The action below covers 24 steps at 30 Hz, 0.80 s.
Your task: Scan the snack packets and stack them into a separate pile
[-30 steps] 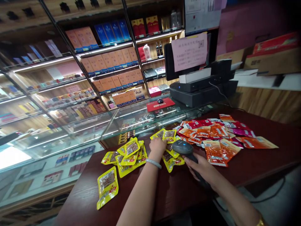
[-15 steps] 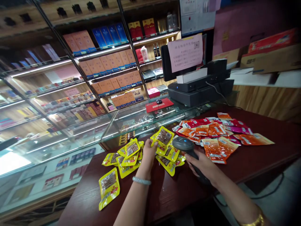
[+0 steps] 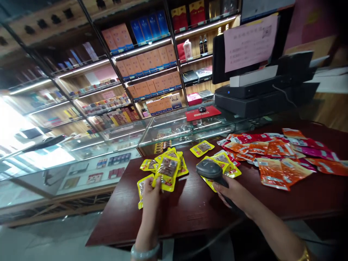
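Pinched by its lower edge, a yellow snack packet (image 3: 168, 167) with a see-through window is in my left hand (image 3: 151, 192), held over a pile of similar yellow packets (image 3: 183, 167). Another yellow packet (image 3: 141, 188) lies partly behind that hand. My right hand (image 3: 235, 190) is wrapped round the handle of a dark grey barcode scanner (image 3: 209, 168). Beneath the scanner's head are more yellow packets (image 3: 231, 168), partly covered by it. One single yellow packet (image 3: 201, 148) lies farther back, near the glass counter.
Orange and red packets (image 3: 282, 172) are heaped on the right of the dark wooden table (image 3: 190, 214). Behind it stand a glass display counter (image 3: 160, 130), a red mat with a mouse (image 3: 202, 113) and a cash register with monitor (image 3: 261, 94). Stocked shelves (image 3: 146, 78) line the back.
My left hand has moved left with a yellow packet, from the pile near the scanner to the left pile. The scanner stays in my right hand. The view has shifted.
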### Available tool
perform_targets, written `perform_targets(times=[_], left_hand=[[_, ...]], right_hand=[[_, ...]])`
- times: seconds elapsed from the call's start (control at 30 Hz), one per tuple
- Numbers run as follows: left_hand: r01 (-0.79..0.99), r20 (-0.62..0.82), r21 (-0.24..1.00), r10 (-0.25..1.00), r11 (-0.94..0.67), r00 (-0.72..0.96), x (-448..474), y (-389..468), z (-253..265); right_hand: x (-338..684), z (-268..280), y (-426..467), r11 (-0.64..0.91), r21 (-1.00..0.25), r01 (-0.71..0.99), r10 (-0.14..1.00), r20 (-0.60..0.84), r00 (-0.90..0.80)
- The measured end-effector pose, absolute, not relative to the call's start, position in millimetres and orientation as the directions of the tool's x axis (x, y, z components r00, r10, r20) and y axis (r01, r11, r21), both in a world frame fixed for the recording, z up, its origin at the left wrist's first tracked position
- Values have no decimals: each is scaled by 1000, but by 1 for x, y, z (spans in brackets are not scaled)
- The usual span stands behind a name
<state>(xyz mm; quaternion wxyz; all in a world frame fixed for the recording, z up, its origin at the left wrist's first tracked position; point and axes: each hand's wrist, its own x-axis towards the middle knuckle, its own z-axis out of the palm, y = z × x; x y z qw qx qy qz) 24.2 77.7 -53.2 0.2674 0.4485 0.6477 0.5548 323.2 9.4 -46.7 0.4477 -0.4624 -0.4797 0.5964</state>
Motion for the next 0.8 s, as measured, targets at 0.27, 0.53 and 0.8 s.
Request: perform_targets(times=[0.27,0.53,0.8], left_hand=[[759,244,586,831,285,-501,-37,46,-49],[929,400,352,916,-113,-40,65,69,-29],[958,152,167,967,-231,206,188,109,-27]], right_hand=[[305,-49,10,-107,-989,-101,963,-78,-260],[333,-58,1,-69,-996,-54,988,-61,-145],[384,-53,-16,-119,-988,-104,990,-126,69]])
